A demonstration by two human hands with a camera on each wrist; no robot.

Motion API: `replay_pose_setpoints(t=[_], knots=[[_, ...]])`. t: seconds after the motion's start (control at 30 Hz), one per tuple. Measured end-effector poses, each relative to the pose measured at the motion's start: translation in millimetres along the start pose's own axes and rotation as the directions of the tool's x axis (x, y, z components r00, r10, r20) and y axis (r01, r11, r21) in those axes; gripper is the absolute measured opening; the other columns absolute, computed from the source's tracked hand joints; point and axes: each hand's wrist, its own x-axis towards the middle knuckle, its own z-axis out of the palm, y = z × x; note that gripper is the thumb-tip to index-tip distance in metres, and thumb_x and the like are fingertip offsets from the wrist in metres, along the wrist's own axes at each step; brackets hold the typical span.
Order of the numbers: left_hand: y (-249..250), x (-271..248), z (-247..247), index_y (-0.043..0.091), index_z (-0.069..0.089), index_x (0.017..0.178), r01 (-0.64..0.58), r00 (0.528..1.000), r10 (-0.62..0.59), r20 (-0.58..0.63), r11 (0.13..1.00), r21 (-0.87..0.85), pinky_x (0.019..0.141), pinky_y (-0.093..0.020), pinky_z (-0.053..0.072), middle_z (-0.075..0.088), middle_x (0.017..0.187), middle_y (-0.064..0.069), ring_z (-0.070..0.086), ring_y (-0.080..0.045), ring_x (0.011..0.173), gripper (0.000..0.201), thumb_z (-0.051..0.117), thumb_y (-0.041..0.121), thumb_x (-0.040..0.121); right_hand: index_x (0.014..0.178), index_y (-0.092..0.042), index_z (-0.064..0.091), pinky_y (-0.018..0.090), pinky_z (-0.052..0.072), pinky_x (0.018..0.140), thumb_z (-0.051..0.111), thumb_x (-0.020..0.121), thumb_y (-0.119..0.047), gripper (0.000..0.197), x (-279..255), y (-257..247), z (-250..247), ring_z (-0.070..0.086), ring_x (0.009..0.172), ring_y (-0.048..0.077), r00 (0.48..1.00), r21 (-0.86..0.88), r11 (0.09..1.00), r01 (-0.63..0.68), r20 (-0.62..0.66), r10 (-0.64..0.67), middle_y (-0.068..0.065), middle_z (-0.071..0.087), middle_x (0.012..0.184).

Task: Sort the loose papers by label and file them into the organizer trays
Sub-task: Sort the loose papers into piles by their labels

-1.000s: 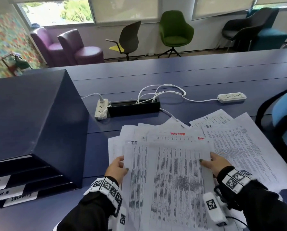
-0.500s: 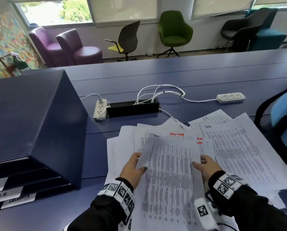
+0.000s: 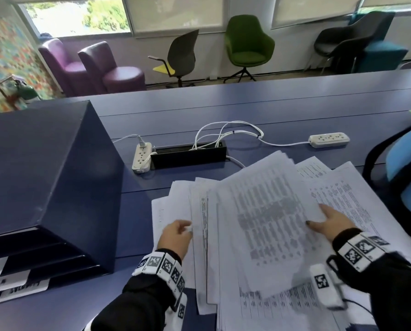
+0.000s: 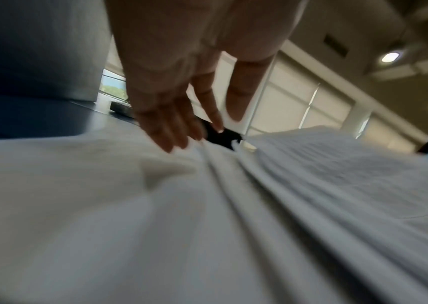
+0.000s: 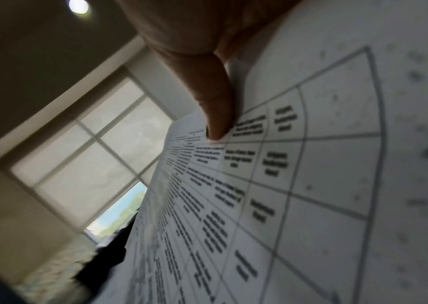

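Two hands work a spread of loose papers point(image 3: 223, 235) on a dark blue counter point(image 3: 247, 111), with a dark blue organizer point(image 3: 44, 175) standing just to the left of the pile. The left hand point(image 3: 176, 237) lies on the pile's left margin, its fingers point(image 4: 171, 131) stretched out and relaxed on blank white sheets, gripping nothing. The right hand point(image 3: 328, 223) holds one printed sheet point(image 3: 266, 223) by its right edge; the sheet is tilted up off the pile and blurred, and the wrist view shows the thumb point(image 5: 213, 107) pressed on its printed face, the other fingers hidden behind it. The papers are white, too many and too overlapped to count, fanned untidily; most carry dense columns of small black text, and the held one shows a ruled table with bold entries too blurred to read. The organizer's front shows three white label strips point(image 3: 23, 286) on its lower trays, the writing not legible here. Two white power strips point(image 3: 141, 158) lie on the counter behind the pile, either side of a black cable box point(image 3: 187, 154), with white cords looping between them. Across the room stand six chairs: two purple point(image 3: 111, 68), one black with a yellow seat, one green point(image 3: 247, 46), one black, one teal. A light blue chair back point(image 3: 407, 177) edges in at right.
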Motion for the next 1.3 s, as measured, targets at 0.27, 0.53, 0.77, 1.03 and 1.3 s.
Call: replay_pose_setpoints(t=[0.27, 0.53, 0.77, 1.03, 1.3], knots=[[-39, 9, -27, 0.023, 0.052, 0.121, 0.299, 0.941, -0.249, -0.228, 0.928, 0.221, 0.099, -0.039, 0.041, 0.047, 0.126, -0.009, 0.044, -0.032, 0.116, 0.051, 0.068, 0.027, 0.073, 0.098, -0.028, 0.051, 0.047, 0.045, 0.081, 0.060, 0.076, -0.038, 0.026, 49, 86, -78, 0.057, 0.085, 0.036, 0.916, -0.208, 0.953, -0.219, -0.380, 0.128, 0.014, 0.061, 0.093], [-34, 11, -37, 0.005, 0.066, 0.097, 0.338, 0.937, -0.337, -0.096, 0.941, -0.005, 0.079, -0.034, 0.053, 0.070, 0.098, -0.010, 0.064, -0.027, 0.085, 0.040, 0.079, 0.034, 0.071, 0.104, -0.029, 0.049, 0.060, 0.044, 0.078, 0.051, 0.061, -0.031, 0.044, 96, 184, -77, 0.052, 0.094, 0.047, 0.865, -0.327, 0.883, -0.337, -0.479, 0.153, 0.021, 0.053, 0.104], [-18, -2, -32, 0.007, 0.064, 0.103, 0.132, 0.983, -0.134, -0.128, 0.991, -0.024, 0.075, -0.027, 0.044, 0.068, 0.099, -0.009, 0.059, -0.024, 0.083, 0.022, 0.069, 0.016, 0.083, 0.110, -0.022, 0.057, 0.031, 0.048, 0.071, 0.059, 0.085, -0.011, 0.028, -11, 18, -30, 0.062, 0.084, 0.028, 0.981, -0.210, 0.977, -0.025, -0.194, -0.017, 0.008, 0.063, 0.096], [10, -5, -55, 0.015, 0.062, 0.111, -0.034, 0.985, 0.047, -0.167, 0.996, 0.080, 0.078, -0.027, 0.043, 0.068, 0.099, -0.001, 0.059, -0.020, 0.086, 0.025, 0.063, 0.013, 0.087, 0.129, -0.015, 0.043, 0.026, 0.046, 0.082, 0.066, 0.082, -0.038, 0.058, -17, 18, 43, 0.059, 0.094, 0.022, 0.976, -0.357, 0.929, -0.093, 0.152, 0.156, 0.008, 0.059, 0.122], [50, -10, -104, 0.026, 0.062, 0.097, -0.158, 0.920, 0.210, -0.332, 0.972, 0.175, 0.077, -0.033, 0.048, 0.068, 0.089, 0.000, 0.062, -0.025, 0.084, 0.012, 0.058, 0.019, 0.088, 0.127, -0.015, 0.044, 0.035, 0.054, 0.081, 0.070, 0.079, -0.032, 0.057, -17, 23, 47, 0.057, 0.086, 0.022, 0.984, -0.344, 0.937, -0.057, 0.141, 0.111, 0.011, 0.060, 0.119]])
